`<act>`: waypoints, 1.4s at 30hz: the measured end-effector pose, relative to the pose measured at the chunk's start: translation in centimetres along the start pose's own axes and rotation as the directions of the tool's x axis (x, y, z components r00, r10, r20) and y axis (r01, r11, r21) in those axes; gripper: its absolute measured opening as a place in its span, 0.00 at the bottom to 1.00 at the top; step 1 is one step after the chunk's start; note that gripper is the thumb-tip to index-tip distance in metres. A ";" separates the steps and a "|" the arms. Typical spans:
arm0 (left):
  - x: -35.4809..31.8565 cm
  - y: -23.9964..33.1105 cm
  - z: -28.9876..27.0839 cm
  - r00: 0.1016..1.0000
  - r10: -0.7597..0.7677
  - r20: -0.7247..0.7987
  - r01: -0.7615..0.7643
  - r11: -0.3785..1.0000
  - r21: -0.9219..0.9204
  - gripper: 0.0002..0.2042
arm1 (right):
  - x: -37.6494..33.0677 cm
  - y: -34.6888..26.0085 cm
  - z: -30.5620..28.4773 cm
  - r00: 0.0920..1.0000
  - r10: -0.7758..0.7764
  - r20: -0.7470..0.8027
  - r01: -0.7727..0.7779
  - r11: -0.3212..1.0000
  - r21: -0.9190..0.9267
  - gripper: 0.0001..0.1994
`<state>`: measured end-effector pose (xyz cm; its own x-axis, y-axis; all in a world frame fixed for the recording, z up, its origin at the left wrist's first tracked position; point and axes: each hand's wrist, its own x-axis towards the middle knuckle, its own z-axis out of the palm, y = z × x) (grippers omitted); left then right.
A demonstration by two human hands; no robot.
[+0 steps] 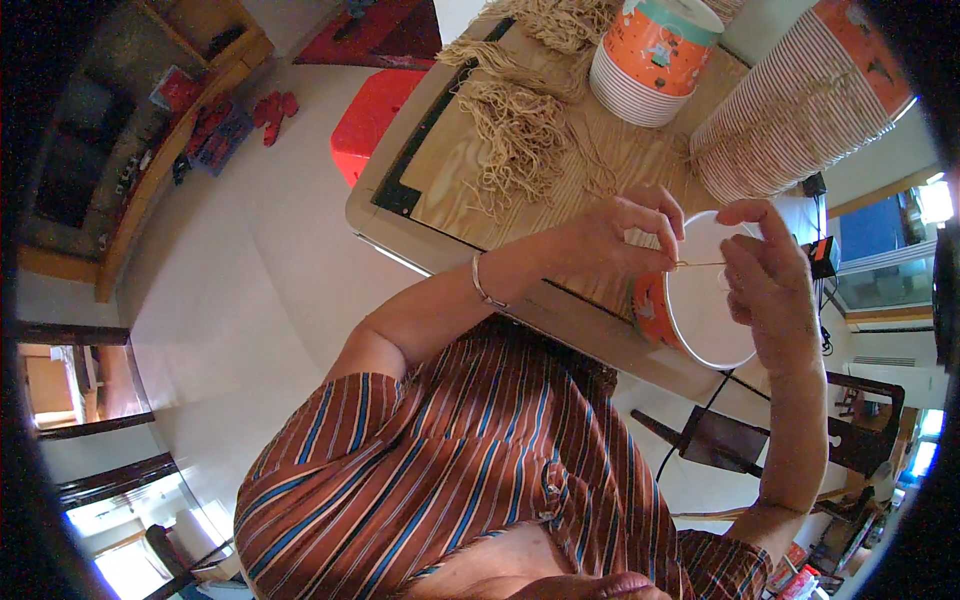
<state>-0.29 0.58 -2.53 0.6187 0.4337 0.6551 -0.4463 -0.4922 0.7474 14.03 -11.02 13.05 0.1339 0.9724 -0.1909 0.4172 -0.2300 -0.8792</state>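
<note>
A short piece of tan string (700, 264) is stretched between my two hands above a paper tub. My left hand (638, 235), with a bracelet on its wrist, pinches the string's left end between thumb and fingertip. Bent fingers of my right hand (775, 280) close on the other end. Below them, an orange paper tub (652, 312) with a white inside sits at the table's near edge, its open mouth turned toward the right. My right hand covers part of its rim. Tangled tan strings (515, 140) lie in a heap beyond my left hand.
A short stack of orange and white tubs (655, 65) stands at the back of the wooden table (450, 190). To its right leans a long stack of tubs (800, 110) with strings draped over it. A red stool (370, 120) stands beyond the table's left edge.
</note>
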 end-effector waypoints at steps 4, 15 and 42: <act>0.1 0.2 -0.6 0.999 0.033 0.035 -0.037 0.993 0.115 0.05 | -0.6 -0.5 -0.6 0.996 -0.007 -0.092 0.019 0.991 0.134 0.09; 0.0 1.5 0.9 1.000 0.016 0.022 -0.020 0.971 0.239 0.09 | 0.3 -1.5 -3.7 0.992 -0.038 -0.123 0.036 0.999 -0.015 0.08; 1.0 3.0 3.9 0.806 -0.492 -0.329 0.516 0.857 -0.019 0.04 | 7.0 17.5 -8.1 0.997 -0.062 0.055 0.062 0.998 0.008 0.08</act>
<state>1.50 -3.42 -0.09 0.5059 0.8400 0.1963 -0.0753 -0.1838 0.9801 29.57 -8.57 -0.12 0.0576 0.9855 -0.1598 0.4175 -0.1692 -0.8928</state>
